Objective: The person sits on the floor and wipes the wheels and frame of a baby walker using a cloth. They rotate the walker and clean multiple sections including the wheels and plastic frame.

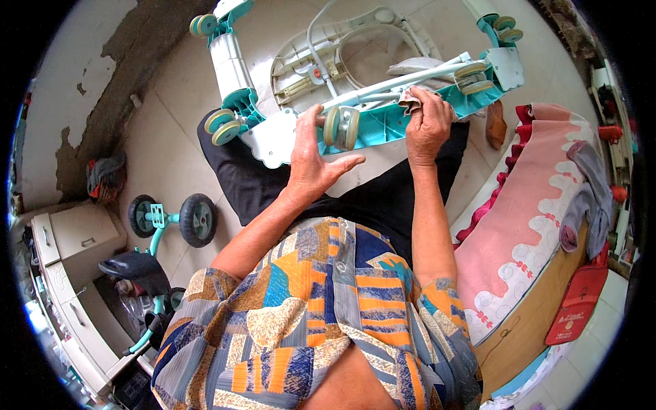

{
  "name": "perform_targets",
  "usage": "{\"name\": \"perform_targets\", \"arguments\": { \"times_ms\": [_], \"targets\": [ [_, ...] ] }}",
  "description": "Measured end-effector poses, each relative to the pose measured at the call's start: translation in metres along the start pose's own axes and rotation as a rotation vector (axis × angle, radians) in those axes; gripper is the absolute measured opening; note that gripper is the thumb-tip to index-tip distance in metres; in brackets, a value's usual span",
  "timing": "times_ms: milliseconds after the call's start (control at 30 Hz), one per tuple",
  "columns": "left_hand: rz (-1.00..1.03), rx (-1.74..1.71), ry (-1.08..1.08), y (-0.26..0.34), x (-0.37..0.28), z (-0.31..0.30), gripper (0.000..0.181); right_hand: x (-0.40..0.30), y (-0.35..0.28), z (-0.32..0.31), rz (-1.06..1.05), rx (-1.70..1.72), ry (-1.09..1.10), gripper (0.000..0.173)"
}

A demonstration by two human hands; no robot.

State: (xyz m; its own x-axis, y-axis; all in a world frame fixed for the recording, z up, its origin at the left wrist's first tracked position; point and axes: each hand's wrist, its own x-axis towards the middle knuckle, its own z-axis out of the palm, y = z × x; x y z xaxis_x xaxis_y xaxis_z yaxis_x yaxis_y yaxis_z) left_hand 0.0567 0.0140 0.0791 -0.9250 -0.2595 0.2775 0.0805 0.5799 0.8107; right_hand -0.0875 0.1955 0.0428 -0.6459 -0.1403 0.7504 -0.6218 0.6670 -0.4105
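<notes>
A turquoise and white wheeled frame (392, 120), apparently part of a baby walker, lies across my lap with its underside up. My left hand (315, 164) steadies it beside a pair of caster wheels (341, 128). The fingers reach over the frame, while the thumb sticks out free of it. Bunched in my right hand (429, 125) is a crumpled cloth (409, 101), pressed against the frame near its white bar (394, 84). More twin casters (222, 127) sit at the frame's corners. My right hand hides part of the cloth.
Beyond the frame, a cream plastic ring-shaped piece (302, 66) lies on the tiled floor (169, 148). A child's tricycle (164, 225) stands at left by a drawer cabinet (77, 230). To the right is a pink-covered bench (528, 205), with grey clothing (589, 200) and a red bag (576, 302).
</notes>
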Motion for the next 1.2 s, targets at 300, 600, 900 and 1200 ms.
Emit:
{"name": "perform_targets", "arguments": {
  "times_ms": [300,600,900,1200],
  "targets": [
    [0.084,0.005,0.143,0.0,0.026,-0.003,0.085,-0.003,0.002,-0.001,-0.025,0.022,-0.021,0.028],
    [-0.195,-0.422,0.201,-0.024,0.046,-0.046,0.058,-0.006,0.001,0.0,-0.039,0.021,0.022,0.026],
    [-0.136,-0.335,-0.085,-0.027,0.021,-0.023,0.094,-0.006,0.002,-0.001,-0.036,0.015,0.031,0.022],
    [-0.301,-0.257,0.113,-0.026,0.017,-0.029,0.064,-0.005,0.0,-0.003,-0.019,0.038,0.022,0.021]
  ]
}}
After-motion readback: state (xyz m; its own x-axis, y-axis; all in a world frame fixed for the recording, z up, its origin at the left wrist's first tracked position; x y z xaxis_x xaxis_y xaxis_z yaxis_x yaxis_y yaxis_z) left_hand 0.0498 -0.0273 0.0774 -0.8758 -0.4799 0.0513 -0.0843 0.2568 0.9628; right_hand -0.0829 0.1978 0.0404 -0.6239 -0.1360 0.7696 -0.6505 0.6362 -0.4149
